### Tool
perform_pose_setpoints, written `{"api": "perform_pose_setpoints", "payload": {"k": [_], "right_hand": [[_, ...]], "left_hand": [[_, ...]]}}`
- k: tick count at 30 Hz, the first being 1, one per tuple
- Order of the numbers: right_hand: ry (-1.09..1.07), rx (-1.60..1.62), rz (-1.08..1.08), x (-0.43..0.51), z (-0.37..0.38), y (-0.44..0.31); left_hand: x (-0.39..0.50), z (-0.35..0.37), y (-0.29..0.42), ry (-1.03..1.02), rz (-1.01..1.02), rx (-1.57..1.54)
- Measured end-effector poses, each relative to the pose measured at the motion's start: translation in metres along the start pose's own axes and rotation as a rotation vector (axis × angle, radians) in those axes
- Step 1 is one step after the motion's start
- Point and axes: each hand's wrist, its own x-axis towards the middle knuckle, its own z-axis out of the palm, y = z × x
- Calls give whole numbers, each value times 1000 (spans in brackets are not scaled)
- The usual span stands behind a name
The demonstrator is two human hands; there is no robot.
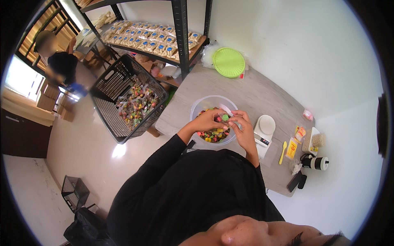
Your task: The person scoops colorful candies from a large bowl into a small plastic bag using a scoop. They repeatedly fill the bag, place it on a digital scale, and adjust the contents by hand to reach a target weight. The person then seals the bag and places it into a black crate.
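Note:
A round clear plastic tub [197, 102] stands on the grey wood-look table [178, 109], holding many small colourful candies [212, 137]. Above its mouth my left hand [207, 121] grips a small clear plastic bag [222, 119] with candies showing in it, a green one among them. The thumb and fingers of my right hand [241, 123] pinch the bag's other side. Right of the tub lies a white digital kitchen scale [267, 125]. To the left, a black plastic basket [123, 140] holds many filled clear bags of candies [137, 107].
A lime-green lid [229, 62] lies at the table's back. Right of the scale are a yellow spoon [283, 152], packets, a black-and-white bottle [315, 162] and a phone [294, 181]. Shelving [181, 37] with bagged snacks stands behind; another person [63, 66] is far left.

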Motion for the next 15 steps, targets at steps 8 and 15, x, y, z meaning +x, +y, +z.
{"api": "perform_pose_setpoints", "payload": {"k": [8, 15], "right_hand": [[35, 33, 134, -12, 3, -1], [40, -41, 2, -17, 10, 4]], "left_hand": [[-3, 8, 3, -12, -16, 32], [-9, 13, -8, 58, -30, 92]]}}
